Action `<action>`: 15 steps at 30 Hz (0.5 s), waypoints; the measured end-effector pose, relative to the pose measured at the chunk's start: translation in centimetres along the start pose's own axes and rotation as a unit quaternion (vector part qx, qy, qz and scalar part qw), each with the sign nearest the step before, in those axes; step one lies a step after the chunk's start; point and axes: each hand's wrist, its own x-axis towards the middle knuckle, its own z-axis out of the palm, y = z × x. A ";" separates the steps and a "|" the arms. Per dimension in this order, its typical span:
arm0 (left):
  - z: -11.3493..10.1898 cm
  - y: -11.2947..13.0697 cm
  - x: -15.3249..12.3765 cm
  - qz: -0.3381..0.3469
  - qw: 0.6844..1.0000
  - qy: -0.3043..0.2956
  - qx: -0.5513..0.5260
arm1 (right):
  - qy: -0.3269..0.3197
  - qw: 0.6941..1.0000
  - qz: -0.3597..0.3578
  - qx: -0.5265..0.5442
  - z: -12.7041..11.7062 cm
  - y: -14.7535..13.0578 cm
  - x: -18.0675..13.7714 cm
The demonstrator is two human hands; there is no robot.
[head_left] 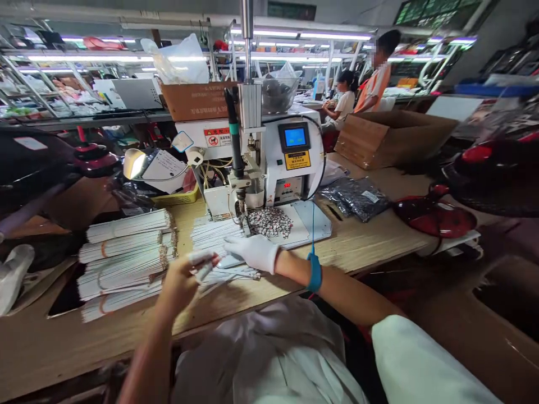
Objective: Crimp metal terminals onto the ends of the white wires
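My left hand [185, 286] is bare and curled around the ends of thin white wires [204, 268]. My right hand [252, 252] wears a white glove and lies flat, fingers extended, on a loose bundle of white wires [214, 235]. A blue wrist strap [314, 272] circles that wrist, its cord rising toward the terminal crimping machine [290, 163]. The machine's press head [242, 193] stands just beyond the glove's fingertips. Beside it, a pile of small metal terminals [269, 221] lies on a pale metal plate [314, 224]. Several tied bundles of white wires [126, 264] lie to the left of my hands.
The wooden workbench [349, 241] runs across the view. A black bag of parts [353, 199] and a red fan [433, 216] stand on the right, with a cardboard box [391, 137] behind. A desk lamp [133, 164] stands left. Two people [357, 95] sit beyond.
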 end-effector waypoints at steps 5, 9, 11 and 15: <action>6.9 -1.7 -1.4 0.138 0.959 0.001 0.249 | 0.128 0.981 0.116 0.090 -2.0 5.0 -5.7; 7.8 -2.4 -1.9 0.184 0.924 -0.024 0.333 | 0.123 0.952 0.264 0.093 -2.7 9.0 -7.9; 7.8 -2.5 -1.7 0.203 0.921 -0.048 0.329 | 0.106 0.946 0.296 0.085 -2.5 9.7 -7.5; 7.5 -1.9 -0.9 0.205 0.917 -0.077 0.333 | 0.093 0.943 0.301 0.105 -1.5 9.1 -4.6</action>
